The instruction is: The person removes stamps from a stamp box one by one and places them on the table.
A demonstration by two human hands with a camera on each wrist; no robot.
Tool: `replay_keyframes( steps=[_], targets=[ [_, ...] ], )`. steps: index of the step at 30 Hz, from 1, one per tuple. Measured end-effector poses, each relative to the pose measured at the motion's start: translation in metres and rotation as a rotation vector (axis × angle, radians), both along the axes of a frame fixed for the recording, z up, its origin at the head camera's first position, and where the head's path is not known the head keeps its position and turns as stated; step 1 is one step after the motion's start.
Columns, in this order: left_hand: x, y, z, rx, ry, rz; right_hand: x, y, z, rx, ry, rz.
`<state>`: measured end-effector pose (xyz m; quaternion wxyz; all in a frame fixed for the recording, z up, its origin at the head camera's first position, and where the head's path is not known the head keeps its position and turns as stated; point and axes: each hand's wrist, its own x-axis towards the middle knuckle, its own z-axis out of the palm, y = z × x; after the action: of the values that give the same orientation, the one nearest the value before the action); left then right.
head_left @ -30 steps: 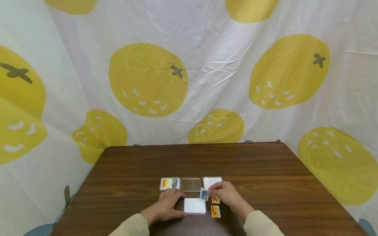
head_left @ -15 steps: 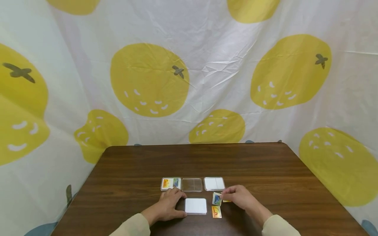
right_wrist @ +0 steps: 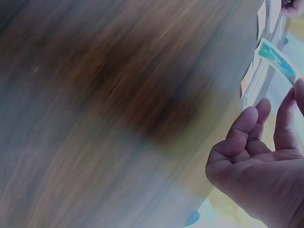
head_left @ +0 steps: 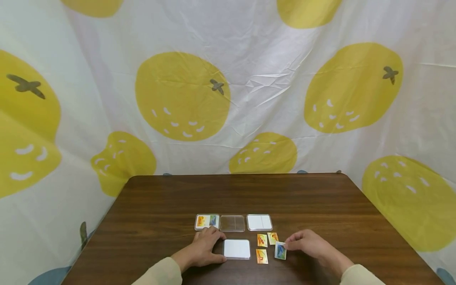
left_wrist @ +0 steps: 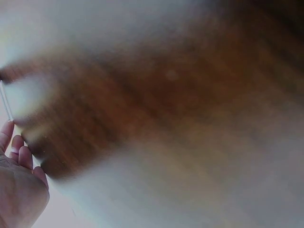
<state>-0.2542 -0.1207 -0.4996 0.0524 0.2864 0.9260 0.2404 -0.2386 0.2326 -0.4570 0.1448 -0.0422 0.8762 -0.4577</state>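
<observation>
Right grip (head_left: 309,242) pinches a thin blue-green rectangular card (head_left: 280,251); relaxed left grip (head_left: 203,247) touches a clear rectangular plastic case (head_left: 236,259) containing a white insert (head_left: 236,249).

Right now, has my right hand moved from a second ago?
Yes: your right hand, pinching the blue-picture card, has moved rightward, away from the near white-filled case.

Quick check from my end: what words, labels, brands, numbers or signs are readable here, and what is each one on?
None can be read in any view.
Blue-green card in the right hand: any print is too small to read.
Three loose orange cards: any print is too small to read.
Far-left case: any print inside is too small to read.
Near white case: no lettering visible.
</observation>
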Motion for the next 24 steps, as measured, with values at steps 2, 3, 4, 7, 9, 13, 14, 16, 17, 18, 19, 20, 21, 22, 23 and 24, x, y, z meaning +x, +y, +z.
replay_keyframes(
  steps=[2,3,4,7,9,13,14,16,17,18,19,20,21,22,23,24],
  targets=[
    [0.0,0.0,0.0,-0.002,0.0,0.0,-0.001,0.003,-0.001,0.011,-0.012,-0.002],
    [0.0,0.0,0.0,-0.002,0.0,0.0,-0.001,0.003,-0.002,0.017,-0.017,-0.006],
    [-0.001,0.0,0.0,-0.003,-0.001,-0.001,-0.001,0.004,-0.003,0.025,-0.022,-0.014],
    [-0.001,0.001,0.0,-0.004,-0.002,-0.002,-0.002,0.003,-0.007,0.046,-0.013,-0.031],
    [-0.001,0.001,0.0,-0.003,-0.003,-0.002,-0.002,0.001,-0.01,0.06,0.003,-0.046],
    [-0.001,0.001,0.0,0.0,-0.005,-0.002,-0.002,-0.004,-0.012,0.107,0.068,-0.063],
    [-0.001,0.0,0.0,0.001,-0.006,0.0,-0.002,-0.005,-0.012,0.119,0.086,-0.061],
    [-0.001,0.0,0.0,0.001,-0.007,0.001,-0.001,-0.009,-0.012,0.151,0.12,-0.06],
    [-0.001,0.0,0.0,0.001,-0.008,0.001,-0.001,-0.011,-0.012,0.167,0.133,-0.062],
    [-0.001,0.0,0.0,0.002,-0.009,0.001,-0.001,-0.013,-0.012,0.181,0.144,-0.064],
    [-0.001,0.0,0.0,0.002,-0.007,0.0,0.0,-0.015,-0.013,0.195,0.156,-0.065],
    [-0.001,0.0,0.0,0.002,-0.006,-0.001,0.0,-0.016,-0.013,0.208,0.168,-0.064],
    [-0.001,0.0,0.0,0.002,-0.004,-0.002,0.001,-0.018,-0.013,0.222,0.179,-0.064],
    [-0.001,0.0,0.0,0.002,-0.004,-0.003,0.001,-0.02,-0.013,0.233,0.189,-0.065],
    [-0.001,0.0,0.0,0.002,-0.005,-0.003,0.002,-0.021,-0.013,0.246,0.201,-0.066],
    [-0.001,0.001,0.0,0.0,-0.005,-0.002,0.002,-0.023,-0.013,0.257,0.211,-0.069]
  ],
)
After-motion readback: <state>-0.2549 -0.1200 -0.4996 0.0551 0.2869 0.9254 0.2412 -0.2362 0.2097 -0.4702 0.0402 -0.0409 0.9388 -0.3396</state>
